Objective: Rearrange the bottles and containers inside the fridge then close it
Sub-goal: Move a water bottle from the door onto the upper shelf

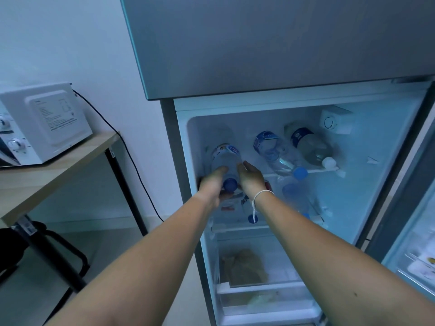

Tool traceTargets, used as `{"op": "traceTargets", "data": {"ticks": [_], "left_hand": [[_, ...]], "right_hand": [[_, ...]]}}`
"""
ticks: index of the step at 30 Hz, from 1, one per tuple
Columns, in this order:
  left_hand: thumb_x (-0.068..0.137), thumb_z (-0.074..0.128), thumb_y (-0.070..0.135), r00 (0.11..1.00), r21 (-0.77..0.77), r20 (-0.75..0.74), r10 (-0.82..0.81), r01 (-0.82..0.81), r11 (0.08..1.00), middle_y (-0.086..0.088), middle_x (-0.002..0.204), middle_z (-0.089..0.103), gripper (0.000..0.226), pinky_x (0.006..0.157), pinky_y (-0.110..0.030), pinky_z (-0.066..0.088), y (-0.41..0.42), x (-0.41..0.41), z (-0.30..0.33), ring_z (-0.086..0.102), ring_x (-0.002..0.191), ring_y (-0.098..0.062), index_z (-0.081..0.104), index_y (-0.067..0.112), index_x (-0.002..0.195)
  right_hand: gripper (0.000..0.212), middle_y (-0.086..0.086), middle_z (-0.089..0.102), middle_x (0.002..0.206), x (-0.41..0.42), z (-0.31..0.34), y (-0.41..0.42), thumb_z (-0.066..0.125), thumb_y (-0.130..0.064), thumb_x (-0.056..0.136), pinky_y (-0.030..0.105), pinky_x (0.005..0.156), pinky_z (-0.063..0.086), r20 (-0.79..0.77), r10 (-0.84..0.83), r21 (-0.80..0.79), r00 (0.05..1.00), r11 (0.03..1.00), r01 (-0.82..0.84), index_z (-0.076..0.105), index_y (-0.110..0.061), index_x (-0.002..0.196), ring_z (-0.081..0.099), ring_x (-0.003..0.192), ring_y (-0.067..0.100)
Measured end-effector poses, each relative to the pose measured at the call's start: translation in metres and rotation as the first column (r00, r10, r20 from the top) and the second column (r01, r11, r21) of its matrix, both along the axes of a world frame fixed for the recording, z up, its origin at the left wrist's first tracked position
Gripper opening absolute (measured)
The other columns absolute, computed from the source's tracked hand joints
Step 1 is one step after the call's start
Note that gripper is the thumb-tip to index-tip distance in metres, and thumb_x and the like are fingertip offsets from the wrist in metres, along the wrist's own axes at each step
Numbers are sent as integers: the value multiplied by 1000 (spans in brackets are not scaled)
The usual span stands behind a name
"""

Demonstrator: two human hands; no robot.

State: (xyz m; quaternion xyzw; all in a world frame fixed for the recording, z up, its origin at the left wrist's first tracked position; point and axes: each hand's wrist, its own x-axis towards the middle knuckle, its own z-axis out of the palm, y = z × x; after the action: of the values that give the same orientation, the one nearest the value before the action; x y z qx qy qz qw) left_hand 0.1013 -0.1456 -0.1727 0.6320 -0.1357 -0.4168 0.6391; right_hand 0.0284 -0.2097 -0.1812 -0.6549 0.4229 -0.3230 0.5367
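Observation:
The fridge point(388, 175) stands open, its door point(414, 231) swung out at the right. A clear water bottle with a blue cap point(226, 161) lies on its side at the left of the top shelf. My left hand point(213, 184) and my right hand point(251, 178) grip it from either side near the cap. Two more bottles lie on that shelf: one with a blue cap point(277, 156) and one with a white cap point(310, 147). Another bottle point(296, 198) and small containers point(244, 203) sit on the shelf below, partly hidden by my arms.
A crisper drawer point(247, 267) with a brownish bag sits at the bottom. Left of the fridge a white microwave point(42, 128) rests on a wooden table point(58, 170), its black cable trailing down the wall. A black stool point(47, 250) stands under the table.

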Motion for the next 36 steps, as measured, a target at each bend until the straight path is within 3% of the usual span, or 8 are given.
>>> {"op": "traceTargets", "data": {"ticks": [4,8,12,14,19,22,25,36], "left_hand": [[86,65,18,999,-64,52,1,2,998,-5,83,52,51,40,-26,54,0,-5,2,57,68,-18,45,5,130],[86,64,11,987,-96,161,10,6,995,2,91,53,64,41,-24,54,-6,-7,4,57,76,-16,33,13,142],[86,62,12,947,-37,322,-18,32,999,1,97,55,47,78,-42,59,-15,-11,6,56,95,-24,46,19,130],[85,62,12,918,-8,394,-48,55,998,-5,106,58,33,92,-48,54,-21,-9,6,58,102,-27,51,23,115],[82,65,12,928,-34,366,-76,95,995,-8,117,62,45,88,-47,56,-38,-10,5,60,110,-30,51,21,124],[82,63,7,962,-122,261,-81,116,986,1,100,60,39,67,-34,59,-47,-16,3,59,102,-26,46,29,109],[82,62,6,967,-163,232,-100,140,977,-4,110,61,39,50,-24,56,-57,-25,-2,60,95,-21,51,25,115],[80,65,7,972,-179,196,-131,167,970,-1,103,62,44,54,-24,57,-85,-56,-4,60,84,-14,52,24,119]], "right_hand": [[47,8,47,145,-12,4,0,41,-28,95,34,104,42,-10,16,-33,1000,999,-17,43,-15,141,53,124,29],[40,6,52,140,-28,8,-12,41,-24,95,25,98,37,-44,-87,-183,995,980,77,53,-14,132,50,127,23],[29,16,69,108,-54,16,-33,45,-16,89,31,83,48,-128,-317,-608,940,774,178,68,-6,103,60,99,34],[32,16,63,118,-65,17,-48,47,-20,88,37,92,44,-271,-420,-727,866,680,102,66,-10,112,53,108,35],[55,9,27,151,-80,7,-73,53,-27,89,41,104,36,-494,-357,-614,793,789,-27,37,-29,141,31,132,38],[54,10,28,150,-81,5,-78,53,-24,91,44,105,36,-417,-363,-594,833,802,52,36,-28,142,29,133,41],[53,15,36,143,-84,3,-82,51,-26,92,45,106,33,-357,-429,-574,830,801,167,35,-23,142,33,130,41],[63,16,34,149,-91,6,-97,48,-40,94,48,112,33,-300,-391,-313,870,902,298,22,-22,149,33,138,36]]}}
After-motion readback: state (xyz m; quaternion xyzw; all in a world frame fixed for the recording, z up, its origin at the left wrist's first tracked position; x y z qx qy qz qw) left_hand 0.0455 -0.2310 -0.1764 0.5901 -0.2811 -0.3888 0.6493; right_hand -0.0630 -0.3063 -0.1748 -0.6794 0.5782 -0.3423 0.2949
